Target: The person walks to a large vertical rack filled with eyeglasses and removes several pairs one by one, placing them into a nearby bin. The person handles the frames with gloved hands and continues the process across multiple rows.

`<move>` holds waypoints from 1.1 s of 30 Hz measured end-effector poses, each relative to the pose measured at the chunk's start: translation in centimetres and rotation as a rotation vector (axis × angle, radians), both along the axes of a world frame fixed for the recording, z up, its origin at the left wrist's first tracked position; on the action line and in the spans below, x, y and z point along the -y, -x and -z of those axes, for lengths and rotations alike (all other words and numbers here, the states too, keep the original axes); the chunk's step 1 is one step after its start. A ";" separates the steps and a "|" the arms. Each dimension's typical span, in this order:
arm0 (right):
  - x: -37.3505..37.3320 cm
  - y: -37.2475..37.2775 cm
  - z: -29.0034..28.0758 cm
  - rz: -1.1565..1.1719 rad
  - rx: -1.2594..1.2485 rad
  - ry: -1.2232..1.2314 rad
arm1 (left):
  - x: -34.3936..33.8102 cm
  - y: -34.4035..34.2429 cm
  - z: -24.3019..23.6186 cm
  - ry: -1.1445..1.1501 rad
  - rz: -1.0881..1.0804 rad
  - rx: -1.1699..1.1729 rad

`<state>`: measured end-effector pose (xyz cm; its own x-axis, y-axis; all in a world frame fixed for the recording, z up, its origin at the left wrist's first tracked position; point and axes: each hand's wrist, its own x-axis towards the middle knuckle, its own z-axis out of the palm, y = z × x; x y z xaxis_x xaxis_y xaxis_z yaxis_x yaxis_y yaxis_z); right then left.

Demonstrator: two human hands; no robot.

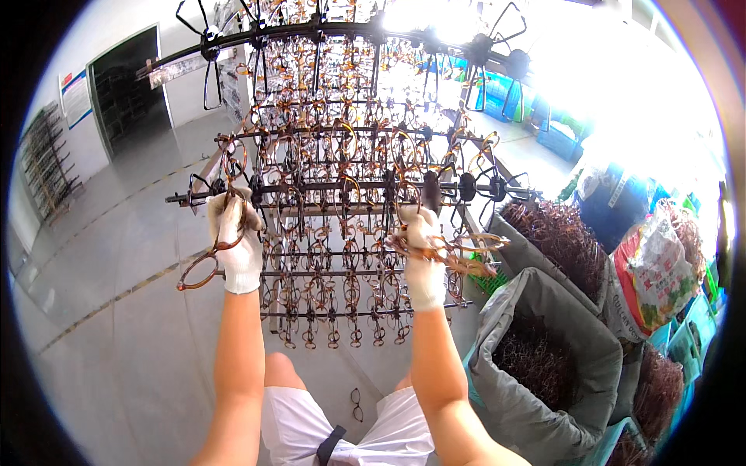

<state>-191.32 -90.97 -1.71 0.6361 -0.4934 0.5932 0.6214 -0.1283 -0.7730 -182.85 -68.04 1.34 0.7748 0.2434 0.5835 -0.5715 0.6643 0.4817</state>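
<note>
In a white glove, my left hand (237,237) is closed around a brown eyeglass frame (200,272), whose rims stick out below and to the left of the fingers. It is up against the left end of a black rack bar (365,186) fitted with bent wire hooks. My right hand (423,248), also gloved, grips several tortoiseshell eyeglass frames (478,247) that fan out to its right, slightly blurred. Its fingertips are raised to the same bar, right of the middle. Many more frames (350,291) hang in rows on the bars beyond and below.
Another hooked bar (334,31) crosses above. To the right stand a grey cloth-lined bin (544,299) of dark thin pieces, a second filled bin (559,233) and a printed sack (653,268). One eyeglass frame (357,404) lies on the floor. A doorway (128,89) opens at far left.
</note>
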 end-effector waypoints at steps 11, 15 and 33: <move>-1.7 -3.7 -4.1 -0.286 0.191 -0.354 | -0.1 -1.5 0.7 -0.082 -0.281 0.032; -3.9 1.0 -3.4 -0.054 0.088 -0.206 | -0.3 -0.8 -0.9 0.133 -0.205 -0.031; -9.1 -6.4 -3.5 -0.359 0.075 -0.638 | 3.6 1.4 1.6 -0.067 0.266 -0.228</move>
